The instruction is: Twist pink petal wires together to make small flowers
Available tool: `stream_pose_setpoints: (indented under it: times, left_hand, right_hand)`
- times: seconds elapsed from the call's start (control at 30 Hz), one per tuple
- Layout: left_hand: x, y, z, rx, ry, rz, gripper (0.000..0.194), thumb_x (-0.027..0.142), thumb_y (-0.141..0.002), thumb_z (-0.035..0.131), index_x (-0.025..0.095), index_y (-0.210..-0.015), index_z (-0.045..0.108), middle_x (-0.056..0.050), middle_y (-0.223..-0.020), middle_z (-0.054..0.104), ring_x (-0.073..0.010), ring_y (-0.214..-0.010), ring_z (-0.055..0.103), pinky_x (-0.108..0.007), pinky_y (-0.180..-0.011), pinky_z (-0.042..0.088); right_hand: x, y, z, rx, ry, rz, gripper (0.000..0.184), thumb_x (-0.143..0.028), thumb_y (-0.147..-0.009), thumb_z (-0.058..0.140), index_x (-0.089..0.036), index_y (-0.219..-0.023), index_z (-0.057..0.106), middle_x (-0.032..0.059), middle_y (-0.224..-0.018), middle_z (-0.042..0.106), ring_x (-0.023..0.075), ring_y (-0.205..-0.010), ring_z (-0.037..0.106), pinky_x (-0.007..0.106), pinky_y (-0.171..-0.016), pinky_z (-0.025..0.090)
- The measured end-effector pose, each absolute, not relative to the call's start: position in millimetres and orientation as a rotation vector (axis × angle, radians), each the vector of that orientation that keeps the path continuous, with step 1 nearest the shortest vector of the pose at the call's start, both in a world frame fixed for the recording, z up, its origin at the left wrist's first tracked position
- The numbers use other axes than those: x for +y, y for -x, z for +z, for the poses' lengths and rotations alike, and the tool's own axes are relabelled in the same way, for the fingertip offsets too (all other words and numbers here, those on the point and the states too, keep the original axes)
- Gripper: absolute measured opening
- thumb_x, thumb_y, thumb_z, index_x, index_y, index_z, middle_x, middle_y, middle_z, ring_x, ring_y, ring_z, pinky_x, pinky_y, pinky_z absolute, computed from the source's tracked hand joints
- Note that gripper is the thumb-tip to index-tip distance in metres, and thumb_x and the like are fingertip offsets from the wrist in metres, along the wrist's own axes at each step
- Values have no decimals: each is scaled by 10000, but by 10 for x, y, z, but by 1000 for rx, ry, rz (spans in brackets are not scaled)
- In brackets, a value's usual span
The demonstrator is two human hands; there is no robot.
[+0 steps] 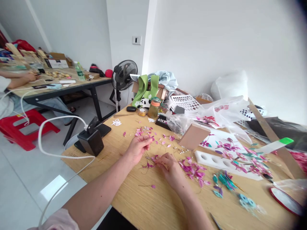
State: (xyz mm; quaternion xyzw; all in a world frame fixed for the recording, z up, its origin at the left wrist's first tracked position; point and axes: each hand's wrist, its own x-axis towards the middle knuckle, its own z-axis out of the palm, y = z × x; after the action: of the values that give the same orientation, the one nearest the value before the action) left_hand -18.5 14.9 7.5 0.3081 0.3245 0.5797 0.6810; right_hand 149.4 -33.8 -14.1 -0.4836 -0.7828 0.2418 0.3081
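Note:
My left hand (pixel 139 149) is closed in a pinch above the wooden table, with a small pink-purple petal (pixel 153 138) at its fingertips. My right hand (pixel 169 164) is curled low over the tabletop, its fingertips pressed together beside a little cluster of wired purple petals (pixel 148 165). What those fingers hold is too small to make out. To the right of this hand lies a larger heap of magenta petals (pixel 195 171). More loose pink petals (pixel 144 130) are scattered beyond my left hand. A single petal on a thin wire (pixel 153 186) lies nearer to me.
A black cube-shaped charger (pixel 91 142) with a white cable stands at the left edge. Finished-looking flower sprays (pixel 240 156) rest on a white foam block (pixel 208 158). Teal thread bundles (pixel 226 180) and a round mirror (pixel 286 200) lie right. Another person's hand (pixel 31 76) is at the far table.

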Motion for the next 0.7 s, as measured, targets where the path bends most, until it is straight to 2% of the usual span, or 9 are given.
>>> stream_pose_setpoints:
  times: [0.17,0.4,0.7]
  left_hand:
    - [143,178,85,738,-705,1279,185,208,-559,797,109,-670,687,5,-593,580,-38,-486,423,-185,-496,331]
    - [137,180,91,757,-723,1267,190,222,-548,803,114,-630,670,18,-561,550,-40,-482,416,-183,-489,328]
    - [157,194,47,756,-732,1264,188,217,-550,805,115,-630,670,20,-568,557,-42,-497,435,-185,-491,321]
  right_hand:
    - [-334,-1476,-210,-2141,1268,650,219,-76,-808,517,-219,-849,678,50,-858,550,188,-847,531,304,-756,428]
    - [-365,-1460,-198,-2158,1284,670,187,-72,-810,504,-195,-747,630,51,-864,532,180,-839,533,292,-750,420]
    - [-413,-1523,-32,-2234,1225,959,180,-64,-751,543,-209,-722,645,17,-817,600,155,-798,561,258,-720,417]
